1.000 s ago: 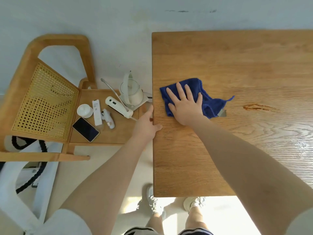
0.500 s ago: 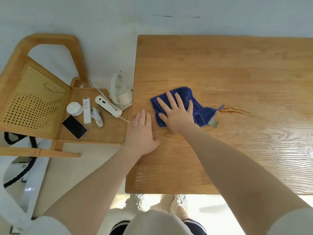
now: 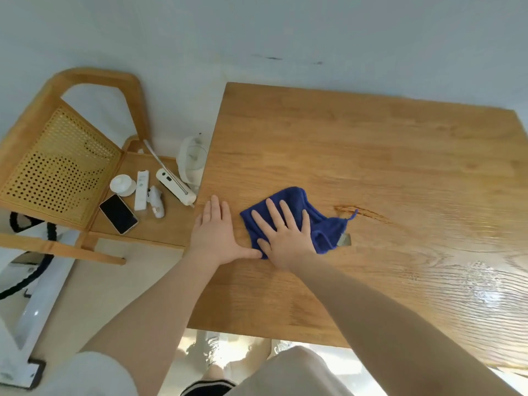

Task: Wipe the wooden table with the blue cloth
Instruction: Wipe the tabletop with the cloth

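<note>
Right hand [image 3: 287,238]: palm down on the cloth, fingers [image 3: 285,212] spread and flat, pressing rather than gripping.
Left hand [image 3: 214,235]: flat on the tabletop just left of the cloth, fingers released and held together, thumb stretched right to touch the cloth's lower left corner.
Cloth [image 3: 317,224]: blue, crumpled, centre of the frame near the tabletop's left edge; grey tag sticking out at lower right, loose thread at upper right.
Tabletop [image 3: 357,155]: wood, filling the right half of the frame; dark streak [image 3: 363,212] just right of the cloth, glare at lower right.
Chair [image 3: 57,167]: left of the frame, cane back, seat just beside the tabletop's left edge.
On the seat: phone [image 3: 118,214], small round dish [image 3: 123,184], white remote [image 3: 141,190], white stick device [image 3: 175,186], kettle [image 3: 192,161] partly hidden by the tabletop's edge.
Bottom of the frame: white sleeve, shorts and feet, blurred.
</note>
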Tool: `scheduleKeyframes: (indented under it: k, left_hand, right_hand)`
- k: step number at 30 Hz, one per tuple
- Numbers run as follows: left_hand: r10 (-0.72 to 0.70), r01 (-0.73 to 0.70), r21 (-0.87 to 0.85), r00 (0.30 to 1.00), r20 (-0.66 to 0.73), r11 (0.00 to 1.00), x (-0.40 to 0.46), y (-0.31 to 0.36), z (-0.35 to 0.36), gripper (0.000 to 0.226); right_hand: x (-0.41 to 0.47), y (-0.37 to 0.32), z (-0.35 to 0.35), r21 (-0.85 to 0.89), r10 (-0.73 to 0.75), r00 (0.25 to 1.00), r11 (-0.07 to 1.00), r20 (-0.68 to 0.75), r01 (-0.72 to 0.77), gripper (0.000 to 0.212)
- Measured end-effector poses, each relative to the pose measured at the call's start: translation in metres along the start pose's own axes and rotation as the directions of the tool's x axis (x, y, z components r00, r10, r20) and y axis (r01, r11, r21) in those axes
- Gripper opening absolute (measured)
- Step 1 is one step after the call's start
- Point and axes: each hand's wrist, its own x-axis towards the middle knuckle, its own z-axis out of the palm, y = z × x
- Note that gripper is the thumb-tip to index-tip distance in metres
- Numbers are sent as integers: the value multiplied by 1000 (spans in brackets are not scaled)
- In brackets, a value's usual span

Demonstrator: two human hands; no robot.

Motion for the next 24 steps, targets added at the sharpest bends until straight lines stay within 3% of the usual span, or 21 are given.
scheduleKeyframes:
  k: [4, 9, 13, 18, 24]
  left_hand:
    - [-24, 31, 142, 999, -48, 989, -7, 12, 0, 141]
    - [186, -181, 75, 981, -60, 981, -9, 24, 7, 114]
    - [149, -151, -92, 988, -25, 984, -3, 29, 9, 115]
    - [120, -120, -49, 993, -6, 992, -8, 33, 13, 125]
    - [89, -89, 38, 996, 8, 995, -20, 42, 14, 135]
  right_hand:
    - [-6, 9, 5, -37, -43, 999, 998, -26, 42, 57]
    - [21, 29, -7, -106, -98, 992, 990, -75, 90, 59]
    - [53, 53, -22, -71, -55, 992, 996, -117, 46, 60]
    - [66, 65, -32, -29, 61, 993, 998, -101, -65, 59]
    - [-1, 45, -10, -51, -6, 1000, 999, 3, 6, 60]
